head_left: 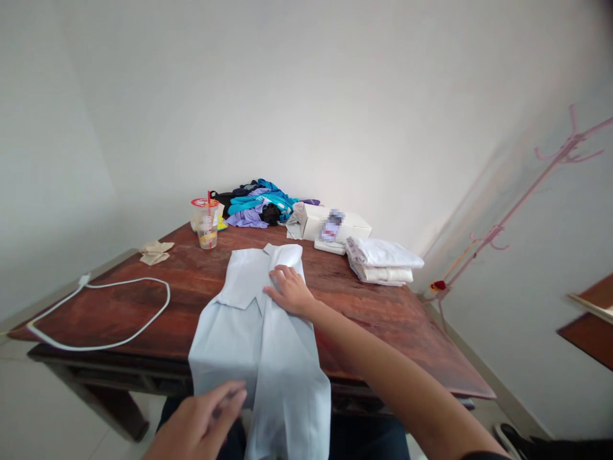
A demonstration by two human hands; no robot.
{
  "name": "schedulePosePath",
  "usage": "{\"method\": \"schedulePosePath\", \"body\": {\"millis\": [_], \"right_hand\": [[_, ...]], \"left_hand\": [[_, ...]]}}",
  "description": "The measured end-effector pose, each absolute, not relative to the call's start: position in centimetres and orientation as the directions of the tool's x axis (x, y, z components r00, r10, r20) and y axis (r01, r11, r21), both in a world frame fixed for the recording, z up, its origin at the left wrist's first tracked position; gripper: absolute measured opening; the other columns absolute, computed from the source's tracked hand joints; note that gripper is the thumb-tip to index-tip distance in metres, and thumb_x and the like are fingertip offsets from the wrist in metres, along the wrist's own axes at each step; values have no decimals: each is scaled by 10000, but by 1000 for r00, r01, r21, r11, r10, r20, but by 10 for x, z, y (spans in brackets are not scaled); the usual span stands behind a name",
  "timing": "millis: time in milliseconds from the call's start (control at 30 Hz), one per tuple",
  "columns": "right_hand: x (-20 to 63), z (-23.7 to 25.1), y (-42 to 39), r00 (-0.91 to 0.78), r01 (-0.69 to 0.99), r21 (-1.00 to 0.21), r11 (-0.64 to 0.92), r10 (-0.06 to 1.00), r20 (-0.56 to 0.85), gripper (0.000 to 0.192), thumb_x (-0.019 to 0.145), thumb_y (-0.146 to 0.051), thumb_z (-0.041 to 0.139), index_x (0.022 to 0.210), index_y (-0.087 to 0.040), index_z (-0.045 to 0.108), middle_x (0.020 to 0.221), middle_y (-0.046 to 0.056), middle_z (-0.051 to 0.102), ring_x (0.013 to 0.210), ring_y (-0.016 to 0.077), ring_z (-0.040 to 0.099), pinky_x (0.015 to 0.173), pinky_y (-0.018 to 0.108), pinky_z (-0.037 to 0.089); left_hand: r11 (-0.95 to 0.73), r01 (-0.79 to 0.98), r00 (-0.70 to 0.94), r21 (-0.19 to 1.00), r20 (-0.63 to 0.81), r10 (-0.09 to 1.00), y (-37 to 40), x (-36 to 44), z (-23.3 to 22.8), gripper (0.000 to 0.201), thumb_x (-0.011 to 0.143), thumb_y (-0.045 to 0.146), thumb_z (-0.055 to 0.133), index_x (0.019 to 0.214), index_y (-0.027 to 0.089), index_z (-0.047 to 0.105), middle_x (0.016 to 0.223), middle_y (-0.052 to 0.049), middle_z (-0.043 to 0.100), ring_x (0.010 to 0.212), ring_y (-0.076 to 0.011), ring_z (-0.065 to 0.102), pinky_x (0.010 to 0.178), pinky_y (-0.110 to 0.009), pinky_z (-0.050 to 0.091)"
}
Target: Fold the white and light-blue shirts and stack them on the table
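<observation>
A: Where is the pale blue shirt (261, 332) seen?

B: At lower centre of the frame, it is spread over the near edge of the wooden table (143, 300), its lower part hanging off.

A: How is it gripped?

B: The right hand (290, 291) is laid flat on it near the collar, fingers spread, nothing clasped. At the bottom edge, the hem is pinched by the left hand (201, 425), fingers closed on the fabric.

A: And nearby?

B: A folded white stack (383, 262) is seen right of centre.
</observation>
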State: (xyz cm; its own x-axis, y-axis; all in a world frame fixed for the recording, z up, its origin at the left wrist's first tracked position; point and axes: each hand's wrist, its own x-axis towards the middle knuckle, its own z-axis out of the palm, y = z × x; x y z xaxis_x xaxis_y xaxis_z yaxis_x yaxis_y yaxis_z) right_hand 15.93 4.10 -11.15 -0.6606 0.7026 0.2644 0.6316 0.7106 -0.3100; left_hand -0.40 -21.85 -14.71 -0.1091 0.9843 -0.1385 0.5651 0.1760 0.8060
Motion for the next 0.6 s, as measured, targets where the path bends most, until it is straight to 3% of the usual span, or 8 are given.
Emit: {"method": "schedulePosePath", "body": {"millis": [67,167,233,300,400,467,600], "right_hand": [[177,-120,43,-743,571,-324,754,642,186,635,1031,-597,376,1525,-201,430,1648,138,307,1519,326,247,1201,499,245],[193,-126,45,-788,536,-384,752,608,92,750,1025,-657,300,1623,-208,238,1706,124,128,1570,338,62,1241,548,137],[200,-125,45,-800,509,-400,762,591,109,794,1020,-664,309,1642,-199,142,1709,139,74,1572,340,26,1240,569,127],[208,-122,43,-819,481,-381,790,560,127,787,1022,-645,344,1638,-189,163,1704,162,75,1569,351,43,1232,589,142],[222,-116,31,-841,465,-327,823,526,129,768,1002,-640,423,1601,-175,299,1691,189,131,1560,381,94,1220,620,155],[233,-112,16,-863,430,-322,843,489,129,793,982,-661,454,1596,-180,311,1685,185,168,1559,372,112,1227,613,148],[253,-106,-13,-928,303,-376,876,361,95,781,972,-680,461,1615,-285,261,1703,110,141,1565,340,106,1242,589,135]], "left_hand": [[37,613,-67,789,5,998,-193,-5,-113,525,955,603,472,1301,270,683,1166,-67,763,1068,-266,725,878,-320,590],[-181,650,31,738,213,977,-130,4,-68,554,994,560,440,1435,246,559,1239,-76,734,1156,-258,690,897,-330,582],[-335,677,118,655,352,928,-76,11,-54,590,1004,543,429,1479,201,506,1406,-102,635,1281,-264,612,1041,-371,509],[-456,683,236,570,418,877,-22,18,-54,604,1030,526,358,1475,146,507,1503,-124,544,1389,-266,510,1165,-404,386],[-478,731,433,486,210,876,49,21,-74,616,1065,487,212,1564,172,386,1607,-88,405,1486,-234,373,1208,-403,310],[-406,824,430,395,31,902,83,17,-94,617,1057,484,239,1579,181,364,1637,-93,336,1527,-278,277,1225,-505,242],[-364,883,390,298,-32,920,125,4,-126,626,1029,497,341,1593,225,343,1682,-73,196,1561,-322,133,1220,-615,105]]}}
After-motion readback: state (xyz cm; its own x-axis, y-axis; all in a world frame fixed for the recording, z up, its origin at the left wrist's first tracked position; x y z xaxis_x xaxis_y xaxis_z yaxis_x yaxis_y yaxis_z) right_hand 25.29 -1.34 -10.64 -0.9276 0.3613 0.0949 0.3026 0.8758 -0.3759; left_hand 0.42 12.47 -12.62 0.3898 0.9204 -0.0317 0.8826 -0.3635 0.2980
